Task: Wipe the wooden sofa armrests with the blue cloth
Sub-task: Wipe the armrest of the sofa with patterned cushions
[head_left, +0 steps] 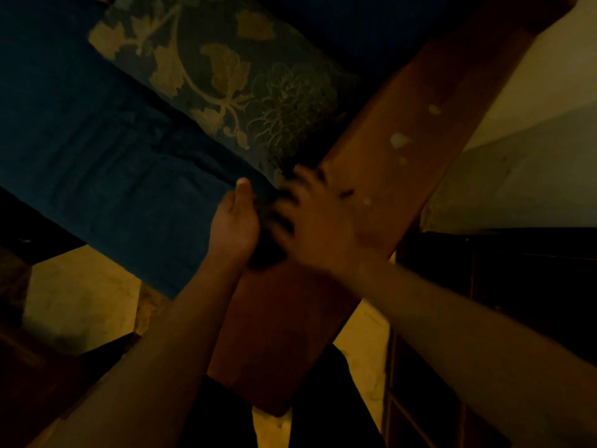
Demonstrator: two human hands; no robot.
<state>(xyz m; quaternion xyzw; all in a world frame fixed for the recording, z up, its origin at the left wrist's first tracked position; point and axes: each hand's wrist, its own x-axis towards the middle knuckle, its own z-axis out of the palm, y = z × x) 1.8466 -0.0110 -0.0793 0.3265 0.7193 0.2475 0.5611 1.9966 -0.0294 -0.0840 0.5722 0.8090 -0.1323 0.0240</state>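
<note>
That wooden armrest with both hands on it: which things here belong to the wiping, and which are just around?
Part of the job:
- wooden armrest, with pale spots
- dark cloth bunched between the hands; colour hard to tell in this light
- left hand
- right hand, blurred

Just around:
- patterned cushion
- blue seat cushion
- floor
- dark cabinet

Dim light. The armrest (pixel 397 150) runs diagonally, with pale spots on its upper part. Both hands meet at its inner edge: left hand (pixel 234 221) curled, thumb up; right hand (pixel 323 221) blurred, fingers spread over a dark cloth (pixel 268 240). Cushion (pixel 97 176) and patterned pillow (pixel 226 79) lie beside the armrest.
</note>
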